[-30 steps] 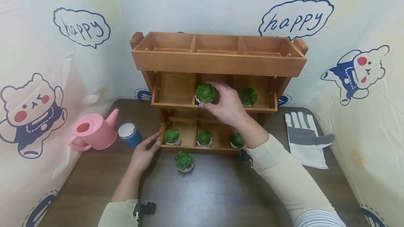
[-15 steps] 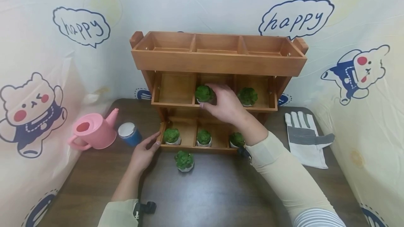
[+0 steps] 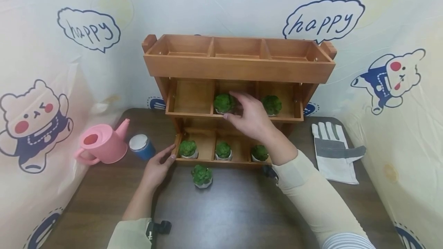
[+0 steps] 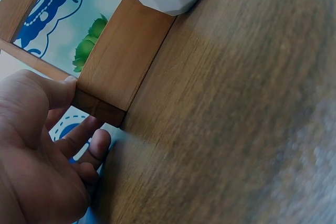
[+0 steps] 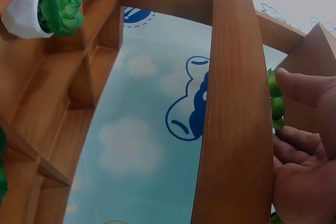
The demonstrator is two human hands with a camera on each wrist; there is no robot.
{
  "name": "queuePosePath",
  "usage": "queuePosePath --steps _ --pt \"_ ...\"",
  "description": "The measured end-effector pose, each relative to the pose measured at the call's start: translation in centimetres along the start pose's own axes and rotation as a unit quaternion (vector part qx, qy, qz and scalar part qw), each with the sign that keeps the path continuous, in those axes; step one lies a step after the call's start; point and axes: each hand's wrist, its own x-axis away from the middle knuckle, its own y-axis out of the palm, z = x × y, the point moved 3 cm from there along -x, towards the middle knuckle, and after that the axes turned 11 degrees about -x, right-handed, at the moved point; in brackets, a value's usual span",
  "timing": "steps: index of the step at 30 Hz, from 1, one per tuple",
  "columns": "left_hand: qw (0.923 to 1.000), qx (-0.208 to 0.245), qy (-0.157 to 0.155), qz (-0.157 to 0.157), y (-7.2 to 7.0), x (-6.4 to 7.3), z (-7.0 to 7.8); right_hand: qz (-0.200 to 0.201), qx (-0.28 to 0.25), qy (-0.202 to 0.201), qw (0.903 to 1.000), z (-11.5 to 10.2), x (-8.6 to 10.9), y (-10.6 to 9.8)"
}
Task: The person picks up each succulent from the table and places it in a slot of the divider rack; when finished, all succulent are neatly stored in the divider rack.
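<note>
A wooden three-tier planter stand point(image 3: 238, 68) stands at the back of the table. My right hand point(image 3: 250, 118) is beside a small potted plant point(image 3: 223, 103) in the middle tier's centre compartment, thumb and fingers spread apart at its right side. In the right wrist view, the thumb point(image 5: 296, 85) is close to the green leaves point(image 5: 276, 100); the front board hides the pot. At the bottom tier's left end, my left hand point(image 3: 157, 170) holds the corner. The left wrist view has its thumb point(image 4: 62, 92) on the board's end point(image 4: 118, 61), with the other fingers loosely curled behind.
Another potted plant point(image 3: 272, 105) occupies the middle tier's right compartment. Three more, including one at the left point(image 3: 188, 149), sit in the bottom tier. A loose potted plant point(image 3: 202, 176) stands in front. Around the stand are a pink watering can point(image 3: 104, 143), blue tin point(image 3: 142, 147) and glove point(image 3: 333, 153).
The potted plant has gone down into the middle compartment, and my right hand has let go and drawn slightly right. My left hand has stayed at the stand's corner.
</note>
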Motion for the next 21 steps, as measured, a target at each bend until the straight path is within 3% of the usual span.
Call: queuePosePath --steps 21 --pt "1.0 0.007 0.003 -0.003 -0.1 0.1 -0.1 0.066 -0.115 -0.049 0.9899 0.4 3.2 -0.2"
